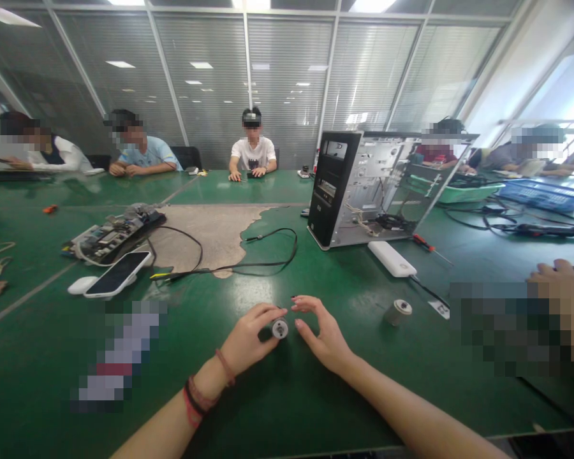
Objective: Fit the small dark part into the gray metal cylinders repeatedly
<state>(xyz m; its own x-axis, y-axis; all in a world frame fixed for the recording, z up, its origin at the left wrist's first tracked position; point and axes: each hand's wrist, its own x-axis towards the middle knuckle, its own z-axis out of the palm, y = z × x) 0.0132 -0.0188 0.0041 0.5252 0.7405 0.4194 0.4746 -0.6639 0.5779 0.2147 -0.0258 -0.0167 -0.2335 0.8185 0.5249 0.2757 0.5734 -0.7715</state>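
In the head view, my left hand (251, 338) curls its fingers and thumb around a small cylindrical motor (280, 329). The motor's round, pale end with dark holes faces me, while part of its body is hidden by the fingers. Just to the right, my right hand (323, 335) is held with fingers and thumb apart and nothing between them. A gap separates its fingertips from the motor. Farther right, a second small metal cylinder (400, 312) of similar look stands on the green table (287, 401).
An open computer case (335, 191) stands behind, with a white power bank (391, 259) and screwdriver (430, 247) beside it. To the left are a phone (118, 274), a circuit assembly (115, 234) and a black cable (268, 264). A neighbour's hand (564, 299) is at right; several people sit opposite.
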